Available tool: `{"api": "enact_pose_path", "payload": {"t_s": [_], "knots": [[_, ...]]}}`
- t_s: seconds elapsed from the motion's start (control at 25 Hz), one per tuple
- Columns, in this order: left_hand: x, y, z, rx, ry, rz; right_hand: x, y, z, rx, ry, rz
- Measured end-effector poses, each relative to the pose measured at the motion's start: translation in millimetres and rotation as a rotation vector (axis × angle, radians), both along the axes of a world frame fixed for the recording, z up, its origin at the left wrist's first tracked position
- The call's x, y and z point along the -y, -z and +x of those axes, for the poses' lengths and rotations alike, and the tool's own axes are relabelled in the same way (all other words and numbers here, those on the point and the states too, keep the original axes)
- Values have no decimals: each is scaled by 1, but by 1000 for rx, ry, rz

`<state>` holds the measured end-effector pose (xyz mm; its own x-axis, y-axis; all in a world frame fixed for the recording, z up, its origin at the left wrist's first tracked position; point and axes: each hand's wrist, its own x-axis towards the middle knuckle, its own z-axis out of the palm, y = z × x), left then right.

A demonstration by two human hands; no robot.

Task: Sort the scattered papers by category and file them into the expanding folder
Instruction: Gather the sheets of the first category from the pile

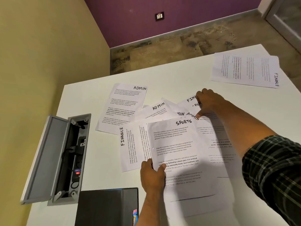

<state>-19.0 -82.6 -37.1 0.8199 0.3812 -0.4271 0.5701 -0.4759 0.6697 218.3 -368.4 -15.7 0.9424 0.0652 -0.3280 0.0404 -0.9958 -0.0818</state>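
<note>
White printed sheets with handwritten category words lie scattered on the white table [91, 95]. My left hand [152, 174] pinches the left edge of a SPORTS sheet [177, 154], which lifts slightly over the pile. My right hand [207, 101] presses, fingers down, on overlapping sheets marked FINANCE and ADMIN [192, 110]. One ADMIN sheet [123, 105] lies flat at the left. A FINANCE sheet [130, 147] lies sideways beneath the SPORTS sheet. Another FINANCE stack [244, 70] sits at the far right. The black expanding folder [107, 207] rests shut at the table's near edge.
An open grey cable box [65, 159] with plugs and sockets is set into the table's left side, its lid tilted up. Beyond the table's far edge are carpeted floor [179, 46], a purple wall and a yellow wall.
</note>
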Motion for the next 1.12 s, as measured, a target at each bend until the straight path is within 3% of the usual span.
{"api": "enact_pose_path", "payload": {"t_s": [0.12,0.28,0.48,0.64,0.84,1.0,1.12], "knots": [[-1,2,0,8,3,10,4,3,1,-48,-21,-19],[-1,4,-2,19,0,-3,5,1,-2,-101,148,110],[-2,4,-2,16,11,-21,7,2,-23,180,469,564],[0,1,-1,6,35,3,13,-23,-33,291,552,799],[0,-2,1,-50,69,25,26,-77,-37,461,428,830],[3,-3,2,-126,115,120,36,-115,-53,732,247,742],[7,-8,-2,-133,58,87,33,-134,-71,919,241,761]]}}
